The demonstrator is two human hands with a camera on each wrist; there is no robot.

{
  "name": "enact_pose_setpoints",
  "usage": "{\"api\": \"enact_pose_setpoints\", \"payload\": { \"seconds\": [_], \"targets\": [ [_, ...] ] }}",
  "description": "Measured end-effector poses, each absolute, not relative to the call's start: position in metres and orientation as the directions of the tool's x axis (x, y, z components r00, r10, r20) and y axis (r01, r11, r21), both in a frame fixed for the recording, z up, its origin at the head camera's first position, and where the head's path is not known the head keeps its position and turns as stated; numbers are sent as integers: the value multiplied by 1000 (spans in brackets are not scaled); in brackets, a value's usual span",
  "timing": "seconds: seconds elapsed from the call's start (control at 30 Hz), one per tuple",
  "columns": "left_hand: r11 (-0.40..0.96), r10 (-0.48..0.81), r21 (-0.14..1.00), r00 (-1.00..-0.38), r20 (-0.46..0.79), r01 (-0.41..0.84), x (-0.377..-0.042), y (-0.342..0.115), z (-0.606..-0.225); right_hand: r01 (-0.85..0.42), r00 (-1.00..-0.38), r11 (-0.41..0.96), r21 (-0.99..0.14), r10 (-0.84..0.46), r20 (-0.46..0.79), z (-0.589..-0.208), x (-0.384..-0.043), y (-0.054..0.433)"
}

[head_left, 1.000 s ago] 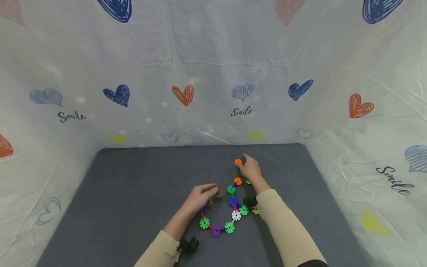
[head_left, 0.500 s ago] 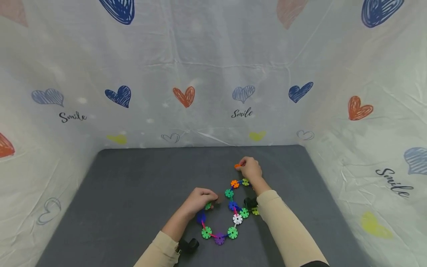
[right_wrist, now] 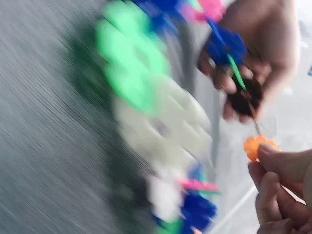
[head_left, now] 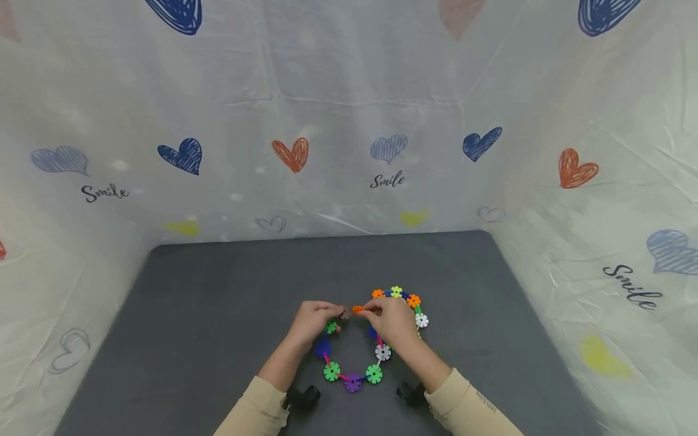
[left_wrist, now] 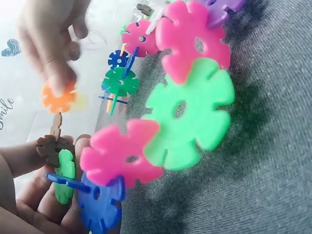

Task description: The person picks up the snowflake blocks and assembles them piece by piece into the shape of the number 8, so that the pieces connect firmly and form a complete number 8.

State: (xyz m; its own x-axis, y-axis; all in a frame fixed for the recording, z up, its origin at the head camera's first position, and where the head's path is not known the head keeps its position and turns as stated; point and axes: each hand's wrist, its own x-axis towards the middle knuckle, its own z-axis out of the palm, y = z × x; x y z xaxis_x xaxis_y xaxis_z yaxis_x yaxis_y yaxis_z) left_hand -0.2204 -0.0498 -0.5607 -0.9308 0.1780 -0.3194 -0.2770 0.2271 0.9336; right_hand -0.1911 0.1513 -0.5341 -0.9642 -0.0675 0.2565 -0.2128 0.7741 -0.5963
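Note:
My left hand point(head_left: 311, 324) grips a brown notched disc point(left_wrist: 48, 148) at one end of a chain of flower-shaped interlocking discs. A second brown disc point(left_wrist: 57, 126) stands edge-on from it. My right hand point(head_left: 398, 321) pinches an orange disc point(right_wrist: 252, 148) between thumb and finger. This orange disc is right by the edge-on brown one; whether they touch or interlock, I cannot tell. Below my left hand the chain runs through a green disc point(head_left: 331, 371), a purple disc point(head_left: 352, 383) and a white disc point(head_left: 383, 352). My right hand hides part of the chain.
The chain's far loop, with a yellow-green disc point(head_left: 396, 292) and another white disc point(head_left: 422, 320), lies beyond my right hand. A dark grey table point(head_left: 229, 290) lies under everything. A white curtain point(head_left: 338, 121) printed with hearts encloses its back and sides.
My right hand has come from the table's far part toward my left hand, bringing the orange disc close to the brown ones. The left hand keeps its grip, shifted slightly left.

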Motion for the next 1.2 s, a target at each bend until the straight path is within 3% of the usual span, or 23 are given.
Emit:
{"api": "enact_pose_setpoints", "payload": {
  "seconds": [0.3,0.53,0.9,1.2],
  "targets": [
    [207,168,939,-936,-310,-274,-221,-48,-557,-293,-892,831,-473,-60,448,-551,-178,143],
    [429,175,895,-961,-214,-121,-219,-45,-548,-340,-841,864,-372,-102,532,-553,-180,145],
    [205,253,957,-934,-252,-203,-221,-46,-559,-534,-741,723,-439,-151,654,-565,-191,148],
    [131,261,971,-938,-226,-198,-221,-51,-559,-618,-689,622,-482,-132,713,-575,-197,149]
  ]
}}
